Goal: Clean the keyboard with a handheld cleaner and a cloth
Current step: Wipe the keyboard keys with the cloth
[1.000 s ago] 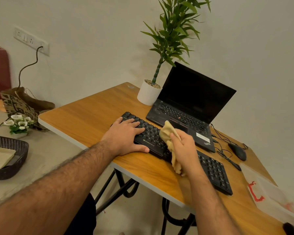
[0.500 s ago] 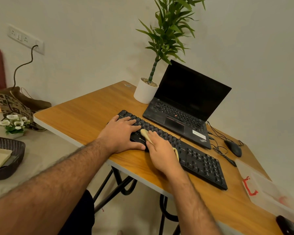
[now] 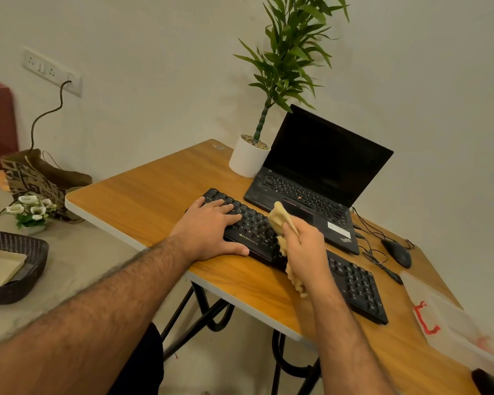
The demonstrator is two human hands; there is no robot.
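Since half a second ago, I see the right hand (image 3: 304,248) has risen from flat on the keys and now stands raised over the middle of the keyboard (image 3: 351,280), its fingers curled round a bunched cloth (image 3: 283,216). From the head camera, the only view, the left hand (image 3: 208,233) is as it was: fingers straight and spread across the keyboard's left end, thumb lying along the near edge, palm partly on the table (image 3: 143,206).

One keyboard lies on the wooden table. It is long, flat and black, with white lettering near its front left edge. Its long axis runs diagonally, from far left near the left hand to near right, where the number pad ends close to the table's front edge.

One cloth is in view, pale tan and crumpled. One end sticks up above the right hand's fingers and the other hangs below the wrist side, over the keys.

Just behind the keyboard sits one open black laptop (image 3: 320,178) with a dark screen. One white pot holding a tall green plant (image 3: 271,89) stands to the laptop's left. One black mouse (image 3: 397,253) rests to the right, with cables trailing beside it.
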